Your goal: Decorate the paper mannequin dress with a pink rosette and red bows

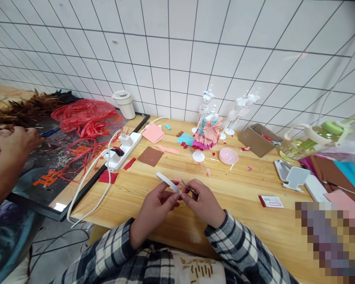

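Note:
My left hand is closed round a white flat stick-like tool that points up and to the left. My right hand pinches thin dark tweezers, their tips meeting the white tool. A small pink piece shows just behind the fingers; I cannot tell which hand holds it. Both hands hover over the front of the wooden table, wrists in plaid sleeves.
A paper-dressed doll stands at the back with white stands, a pink dish, paper scraps, a brown box and a phone stand. A white power strip and cable lie left. Another person's hands work at far left beside red shreds.

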`<state>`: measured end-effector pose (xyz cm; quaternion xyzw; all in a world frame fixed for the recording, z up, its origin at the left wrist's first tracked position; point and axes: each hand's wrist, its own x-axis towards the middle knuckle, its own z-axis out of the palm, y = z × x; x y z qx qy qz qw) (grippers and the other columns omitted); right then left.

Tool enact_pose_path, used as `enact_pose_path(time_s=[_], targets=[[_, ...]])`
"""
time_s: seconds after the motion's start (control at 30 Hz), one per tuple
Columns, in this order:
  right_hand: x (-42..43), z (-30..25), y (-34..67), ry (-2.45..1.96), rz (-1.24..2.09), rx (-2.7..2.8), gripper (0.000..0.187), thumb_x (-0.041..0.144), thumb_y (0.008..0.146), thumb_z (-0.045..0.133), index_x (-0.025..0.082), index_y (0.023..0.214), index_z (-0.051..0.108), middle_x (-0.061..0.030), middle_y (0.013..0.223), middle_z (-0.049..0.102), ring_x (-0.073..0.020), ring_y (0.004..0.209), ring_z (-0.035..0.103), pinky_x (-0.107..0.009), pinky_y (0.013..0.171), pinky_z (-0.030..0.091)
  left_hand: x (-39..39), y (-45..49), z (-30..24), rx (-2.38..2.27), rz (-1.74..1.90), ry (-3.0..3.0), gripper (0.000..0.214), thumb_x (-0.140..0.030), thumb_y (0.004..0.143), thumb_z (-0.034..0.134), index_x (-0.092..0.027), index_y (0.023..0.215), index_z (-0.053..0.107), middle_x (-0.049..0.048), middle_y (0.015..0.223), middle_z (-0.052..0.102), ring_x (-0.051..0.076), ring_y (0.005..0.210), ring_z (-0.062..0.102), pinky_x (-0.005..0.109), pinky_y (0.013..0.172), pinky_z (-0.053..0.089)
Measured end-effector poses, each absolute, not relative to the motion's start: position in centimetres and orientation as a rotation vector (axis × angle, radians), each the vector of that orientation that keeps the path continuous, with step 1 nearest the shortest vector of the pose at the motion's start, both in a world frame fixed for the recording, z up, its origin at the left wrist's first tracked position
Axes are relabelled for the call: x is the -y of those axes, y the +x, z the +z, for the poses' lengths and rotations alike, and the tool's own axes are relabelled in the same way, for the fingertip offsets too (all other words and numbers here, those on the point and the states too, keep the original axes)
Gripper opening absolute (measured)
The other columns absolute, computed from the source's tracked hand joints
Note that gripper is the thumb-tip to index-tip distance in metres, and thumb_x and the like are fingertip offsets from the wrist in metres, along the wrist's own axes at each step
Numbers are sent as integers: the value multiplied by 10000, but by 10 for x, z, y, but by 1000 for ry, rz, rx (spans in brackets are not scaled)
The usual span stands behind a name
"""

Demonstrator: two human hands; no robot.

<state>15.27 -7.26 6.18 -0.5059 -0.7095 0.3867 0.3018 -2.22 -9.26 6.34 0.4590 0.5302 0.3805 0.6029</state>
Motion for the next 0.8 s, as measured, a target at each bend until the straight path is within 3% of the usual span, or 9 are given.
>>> enact_pose_path(time_s=[0.1, 0.23, 0.37, 0.5, 0.67, 0.8], targets=[[76, 63, 153, -1312, 1053, 1898, 53, 207, 845, 582, 183, 798, 586, -19, 833, 583, -148, 780, 524, -274, 723, 422, 90, -24, 58, -1268, 863, 1048, 431, -469, 805, 661, -161, 1103, 613, 82, 826, 757, 204, 683, 713, 292, 627, 519], [79, 66, 154, -1277, 1238, 1796, 89, 241, 874, 549, 188, 803, 559, -8, 797, 609, -142, 756, 542, -266, 708, 440, 88, -24, 58, -1125, 962, 1048, 401, -400, 775, 717, -181, 1092, 606, 95, 991, 762, 227, 871, 723, 344, 820, 538], [80, 64, 152, -1188, 1465, 1625, 126, 284, 904, 504, 193, 825, 539, 12, 715, 603, -136, 693, 566, -273, 703, 474, 91, -23, 66, -949, 991, 959, 594, -319, 740, 765, -199, 1272, 531, 110, 1111, 742, 249, 1032, 695, 369, 941, 501], [82, 60, 149, -1180, 1488, 1557, 138, 316, 896, 518, 195, 834, 542, 11, 718, 602, -139, 667, 571, -271, 664, 481, 93, -21, 68, -986, 981, 892, 742, -326, 711, 791, -188, 1370, 480, 116, 1023, 767, 264, 1000, 707, 394, 930, 505], [86, 59, 149, -1284, 1294, 1697, 121, 298, 882, 545, 190, 852, 591, -8, 792, 615, -148, 742, 557, -266, 683, 440, 91, -20, 60, -1136, 1055, 864, 663, -346, 632, 835, -163, 1226, 605, 77, 871, 775, 246, 900, 721, 364, 867, 530], [87, 62, 151, -1338, 1075, 1808, 91, 256, 868, 558, 189, 836, 611, -37, 868, 609, -161, 801, 547, -265, 690, 419, 92, -19, 58, -1131, 1063, 866, 663, -300, 637, 830, -170, 1248, 608, 26, 789, 741, 196, 833, 706, 316, 824, 534]])
